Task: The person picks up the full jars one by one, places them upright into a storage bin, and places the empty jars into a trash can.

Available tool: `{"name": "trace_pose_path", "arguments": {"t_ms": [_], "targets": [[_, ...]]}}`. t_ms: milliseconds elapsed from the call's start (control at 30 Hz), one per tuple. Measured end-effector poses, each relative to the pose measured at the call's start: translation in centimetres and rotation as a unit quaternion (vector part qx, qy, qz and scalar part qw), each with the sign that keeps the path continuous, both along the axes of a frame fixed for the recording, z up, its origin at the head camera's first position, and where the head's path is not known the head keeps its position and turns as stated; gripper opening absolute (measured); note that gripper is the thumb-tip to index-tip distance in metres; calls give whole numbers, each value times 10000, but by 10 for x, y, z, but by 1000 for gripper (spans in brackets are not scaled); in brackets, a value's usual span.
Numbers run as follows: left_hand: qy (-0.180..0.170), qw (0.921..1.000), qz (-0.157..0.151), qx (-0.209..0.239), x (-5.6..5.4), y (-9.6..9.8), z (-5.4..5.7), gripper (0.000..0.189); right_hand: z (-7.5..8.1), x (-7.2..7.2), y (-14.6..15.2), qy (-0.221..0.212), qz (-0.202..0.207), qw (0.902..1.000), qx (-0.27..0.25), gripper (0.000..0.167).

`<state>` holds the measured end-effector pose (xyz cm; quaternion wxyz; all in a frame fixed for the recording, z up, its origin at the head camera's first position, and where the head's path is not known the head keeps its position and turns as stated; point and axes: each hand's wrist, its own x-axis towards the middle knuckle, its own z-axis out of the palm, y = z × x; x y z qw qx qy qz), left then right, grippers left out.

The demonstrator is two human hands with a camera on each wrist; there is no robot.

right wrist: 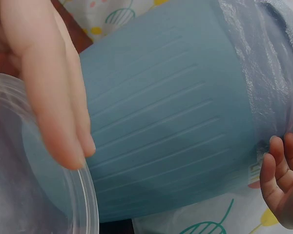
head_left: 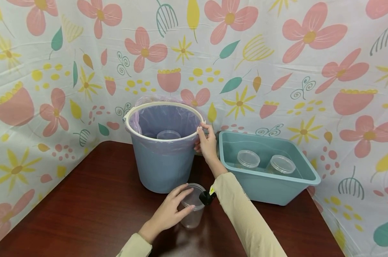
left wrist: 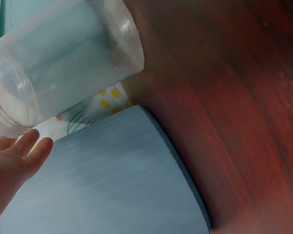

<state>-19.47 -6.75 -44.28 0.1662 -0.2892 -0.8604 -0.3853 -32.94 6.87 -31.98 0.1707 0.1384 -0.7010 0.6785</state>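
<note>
A clear plastic jar [head_left: 192,217] stands upright on the table. My left hand [head_left: 172,211] is at its top, with extended fingers reaching over the rim and the thumb on the near side. In the right wrist view those fingers [right wrist: 53,97] look straight above the jar's round rim [right wrist: 90,204]. Behind the jar is a blue-grey bin [head_left: 163,166] with a cream rim ring and a thin purplish liner [head_left: 142,119]. My right hand [head_left: 208,144] grips the right side of that rim, fingers bent over the edge. Another clear round container [head_left: 169,135] sits inside the bin.
To the right stands a teal basin [head_left: 264,182] holding two clear lidded jars [head_left: 248,159] [head_left: 282,164]. The dark reddish-brown table [head_left: 68,210] extends left and forward. A flower-patterned cloth [head_left: 187,78] hangs behind and at both sides.
</note>
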Motion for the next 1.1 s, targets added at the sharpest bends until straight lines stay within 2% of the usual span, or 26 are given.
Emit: {"name": "trace_pose_path", "arguments": {"t_ms": [367, 800, 867, 1100], "targets": [[-344, 9993, 81, -153, -3, 2, -6, 60, -1, 0, -1, -14, 52, 10000, -50, 39], [-379, 9981, 8, 495, -8, 1, -5, 58, -3, -2, 0, -74, -32, 10000, 11, 40], [-324, 9979, 34, 554, -7, 0, -4, 57, -3, -2, 0, -82, -42, 10000, 11, 40], [220, 9969, 186, 736, -7, -6, 5, 56, -2, -2, -1, -98, -66, 9999, -22, 39]]}}
